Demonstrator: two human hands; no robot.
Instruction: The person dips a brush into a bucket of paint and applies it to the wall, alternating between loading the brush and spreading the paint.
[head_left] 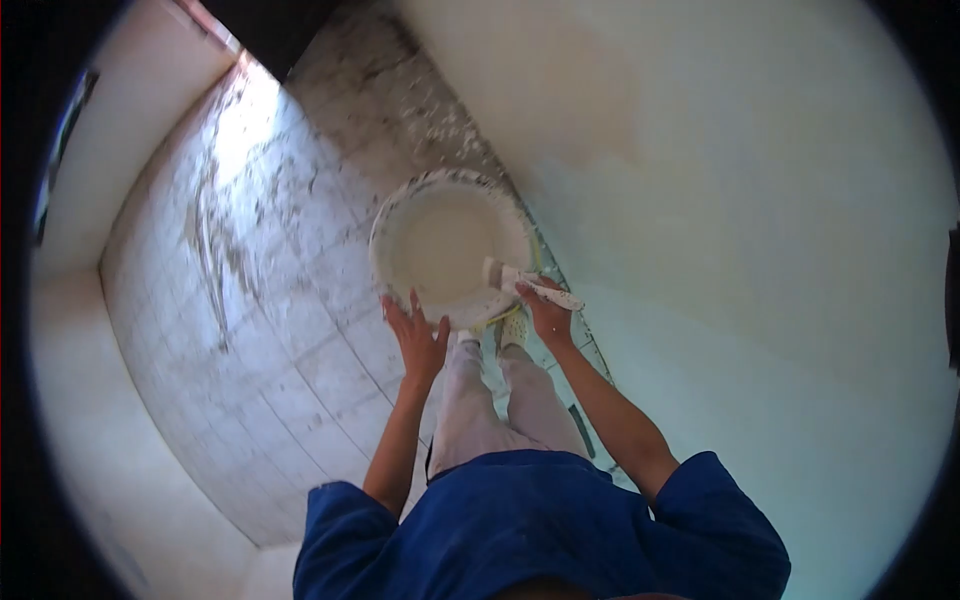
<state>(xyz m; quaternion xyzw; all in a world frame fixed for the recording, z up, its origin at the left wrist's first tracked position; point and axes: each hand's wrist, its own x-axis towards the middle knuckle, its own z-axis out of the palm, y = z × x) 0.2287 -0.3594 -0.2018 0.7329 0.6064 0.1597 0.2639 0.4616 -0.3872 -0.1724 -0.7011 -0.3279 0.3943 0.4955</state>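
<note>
A large round tub [382, 255] of pale, creamy liquid stands on the floor in front of my feet, its rim spotted with dark and pale smears. With fingers spread, my left hand [418, 338] is at the tub's near left rim. My right hand [548, 308] is wrapped round the splattered handle of a paint brush [508, 278]. The brush head lies over the right inner side of the tub, its bristles coated pale. Whether the bristle tips touch the liquid is hard to tell.
Pale tiled floor [290, 350] with smears and splashes spreads to the left. Close on the right rises a pale wall [740, 260] with a brownish patch. A dark object [270, 30] stands at the top, and another wall [90, 400] is at far left.
</note>
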